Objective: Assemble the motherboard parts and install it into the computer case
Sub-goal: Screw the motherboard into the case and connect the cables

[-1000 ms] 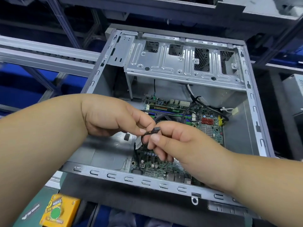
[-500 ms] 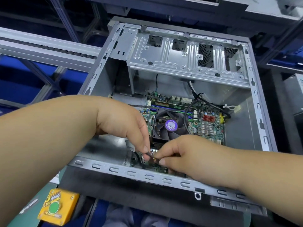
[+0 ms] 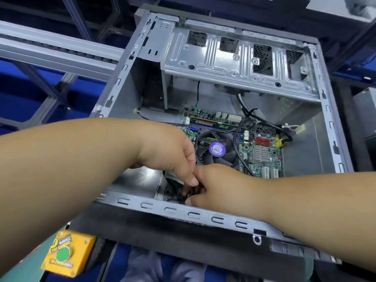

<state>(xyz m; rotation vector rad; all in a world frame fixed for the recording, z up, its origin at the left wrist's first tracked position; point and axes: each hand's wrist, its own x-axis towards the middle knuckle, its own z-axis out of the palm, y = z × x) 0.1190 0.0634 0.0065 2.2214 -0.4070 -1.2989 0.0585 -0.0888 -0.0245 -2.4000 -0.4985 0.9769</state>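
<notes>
Both hands are working at the near edge of the motherboard (image 3: 262, 153), which is lying flat inside the open computer case (image 3: 333, 139): the left hand (image 3: 173, 157) and right hand (image 3: 215, 184) are together pinching a small black connector (image 3: 181, 197) on its thin black cable, fingertips curling round it. Seating it well probably means lining it up squarely before pressing, not forcing it. The case is showing ribbed, matte grey sheet steel; the round-bladed fan (image 3: 216, 148) is wearing a glossy purple label.

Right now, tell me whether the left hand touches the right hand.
Touching. The head view shows the left hand fingertips pressed against the right hand over the black connector, no gap.
</notes>
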